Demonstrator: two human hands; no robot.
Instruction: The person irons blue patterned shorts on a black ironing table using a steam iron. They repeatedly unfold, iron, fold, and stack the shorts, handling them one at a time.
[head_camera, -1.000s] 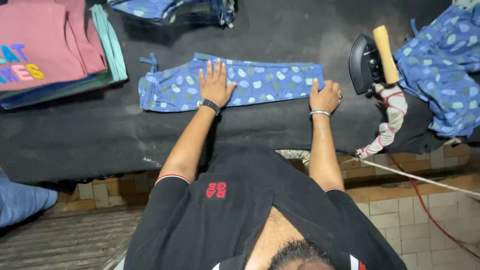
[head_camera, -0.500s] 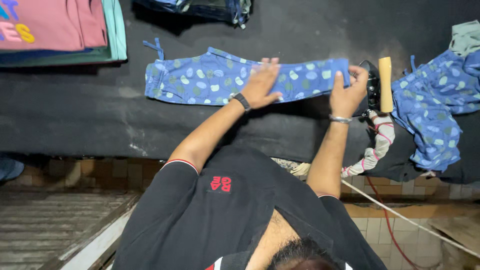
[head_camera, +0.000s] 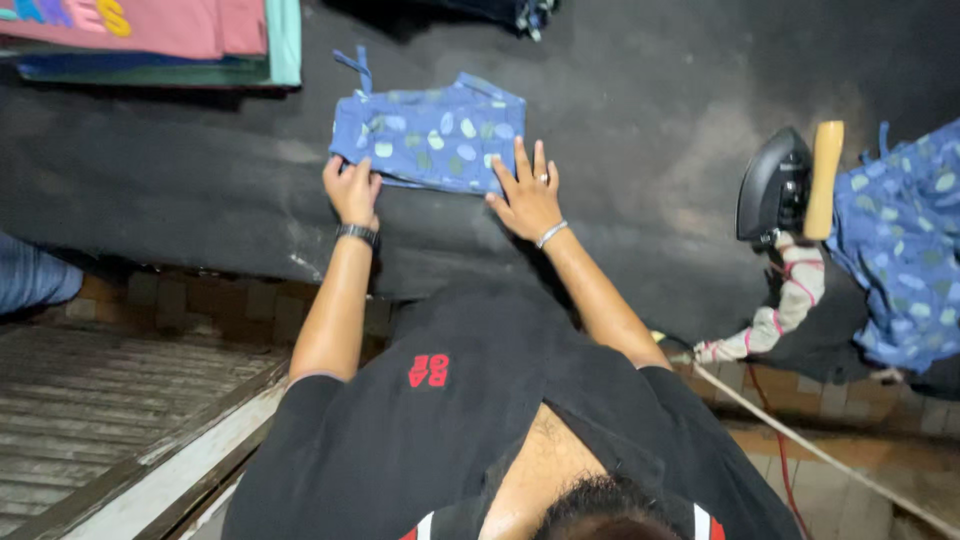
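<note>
The black padded work surface (head_camera: 640, 120) fills most of the view; its near edge runs along the tiled ledge in front of the person. Open dark cloth lies between the folded garment and the iron, and more below the garment down to the near edge.

A heap of blue spotted fabric (head_camera: 900, 250) hangs over the right end of the surface, reaching past its near edge.

A stack of folded clothes (head_camera: 200, 40), pink on top with teal and dark layers under it, sits at the far left corner, cut off by the top of the view. A narrow strip of bare surface separates it from the folded garment.

The folded blue spotted garment (head_camera: 430, 130) lies flat left of centre, roughly rectangular, with 1 drawstring end trailing from its upper left corner. Its near edge lies parallel to the surface's near edge.

The flat iron (head_camera: 780, 185), black body with a pale wooden handle, stands on end just beside the blue heap, well apart from the garment. Its cloth-wrapped cord (head_camera: 780, 310) drops over the near edge.

The left hand (head_camera: 352, 190) pinches the garment's lower left corner, fingers curled on the cloth. The right hand (head_camera: 525, 195) presses flat, fingers spread wide, on the lower right corner, gripping nothing.
</note>
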